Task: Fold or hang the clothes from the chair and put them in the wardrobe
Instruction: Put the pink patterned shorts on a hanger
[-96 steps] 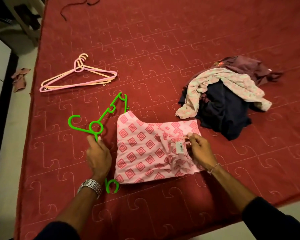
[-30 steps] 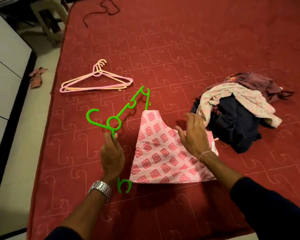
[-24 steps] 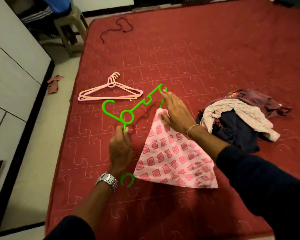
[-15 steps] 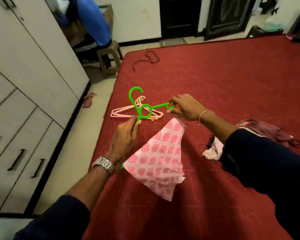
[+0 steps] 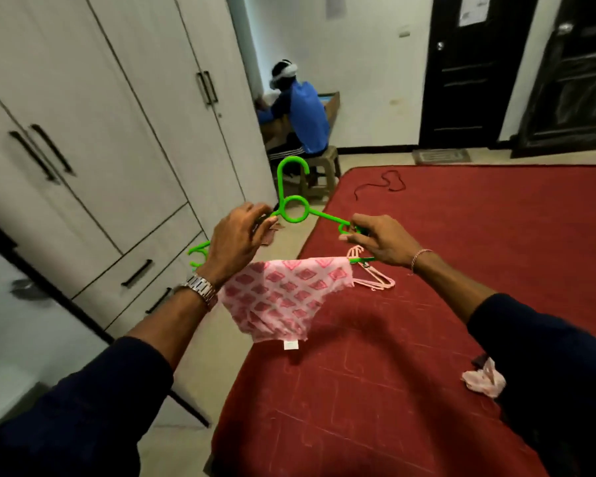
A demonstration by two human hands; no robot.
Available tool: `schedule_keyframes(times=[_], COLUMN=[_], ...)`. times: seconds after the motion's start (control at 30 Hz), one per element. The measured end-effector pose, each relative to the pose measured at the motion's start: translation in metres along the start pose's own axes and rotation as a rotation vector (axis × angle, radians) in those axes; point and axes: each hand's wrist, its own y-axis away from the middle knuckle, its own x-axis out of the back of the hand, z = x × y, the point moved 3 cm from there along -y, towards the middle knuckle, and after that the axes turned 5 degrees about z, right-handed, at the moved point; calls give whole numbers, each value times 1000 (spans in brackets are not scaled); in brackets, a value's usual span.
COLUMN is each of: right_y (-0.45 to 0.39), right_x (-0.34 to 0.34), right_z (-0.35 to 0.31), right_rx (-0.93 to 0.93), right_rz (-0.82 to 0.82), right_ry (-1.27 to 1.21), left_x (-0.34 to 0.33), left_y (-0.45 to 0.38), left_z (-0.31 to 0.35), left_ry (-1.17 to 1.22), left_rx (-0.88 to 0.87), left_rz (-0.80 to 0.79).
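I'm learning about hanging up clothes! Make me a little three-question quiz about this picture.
1. True or false: the pink patterned cloth hangs over the green hanger.
2. Which hand grips the hanger's end nearer the white wardrobe? A) left hand B) right hand
3. Fill in: the pink hangers lie on the ____ bed.

Key: 1 true; 2 A; 3 red.
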Motion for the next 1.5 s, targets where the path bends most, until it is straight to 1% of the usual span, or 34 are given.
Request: schedule_keyframes(times=[0.1,0.27,0.3,0.33,0.37,0.43,0.53,0.6,0.73,0.83,1.0,1.27,1.33,1.4,1.5], right_y=[-19,-54,-61,-67,-72,-82,-94,-100,-114,-122,-127,-144,-153,-161,-171], right_x=[-9,-28,-31,-34,-35,-41,-54,-64,-82,-98,-129,-182,-191,-200,-215], right_z=[-39,-108,-124,-140,-156,-191,-243,-279,-343,-386,-456,-574,-604,-632,-671], right_rx=[33,63,77,85,102,141,168,192,212,226,248,239,252,251,244], right_rz=[20,33,34,24,16,-9,-60,-85,-143,-165,-182,-194,-198,-202,-209], right_ry=[-107,-170,-176,-182,-190,-216,-253,-269,-268,-276,-307,-363,-345,-343,-340], left_x=[38,110,123,132,137,147,172,193,235,267,308,400,424,448,484], left_y=[2,21,29,37,44,61,82,95,117,137,166,209,218,229,236], left_z=[-17,-36,-37,-39,-41,-48,-62,-72,-93,-112,-132,-198,-219,-240,-262], left_ry=[-43,-455,-511,-521,-501,-431,-332,-310,-270,-230,-182,-247,-287,-304,-152], left_rx=[67,181,176,141,87,24,81,109,184,243,280,299,315,377,535], left_rz=[64,313,342,333,285,120,-60,-111,-140,-91,-21,23,74,159,351])
